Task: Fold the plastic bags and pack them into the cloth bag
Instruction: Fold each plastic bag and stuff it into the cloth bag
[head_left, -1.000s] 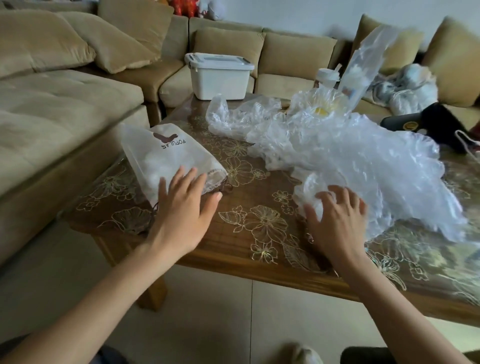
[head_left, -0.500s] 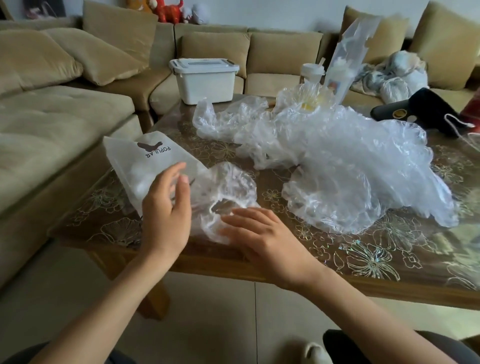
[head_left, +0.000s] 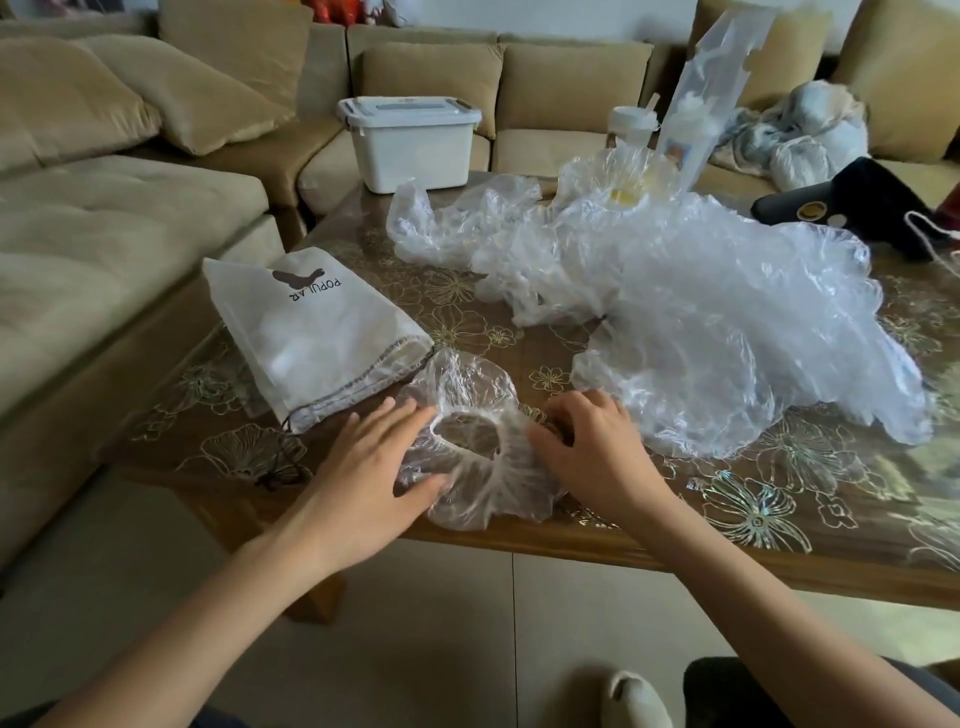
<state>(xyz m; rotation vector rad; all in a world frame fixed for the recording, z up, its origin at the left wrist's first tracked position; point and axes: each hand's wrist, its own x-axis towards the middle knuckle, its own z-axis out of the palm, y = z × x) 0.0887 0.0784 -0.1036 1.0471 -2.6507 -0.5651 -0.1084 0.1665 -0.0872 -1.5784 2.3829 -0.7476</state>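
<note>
A small crumpled clear plastic bag lies near the front edge of the table, just by the mouth of the white cloth drawstring bag printed "POPULAR". My left hand rests flat on the bag's left side with straight fingers. My right hand has curled fingers gripping the bag's right edge. A big heap of clear plastic bags covers the table's middle and right. The cloth bag lies on its side and looks partly filled.
A white lidded storage box stands at the table's far edge. A cup and a tall clear bag rise behind the heap. A black object lies at the far right. A beige sofa wraps around the left and back.
My right hand drew one small bag out of the heap and brought it left to the front edge. My left hand left the cloth bag and came down onto that bag.
</note>
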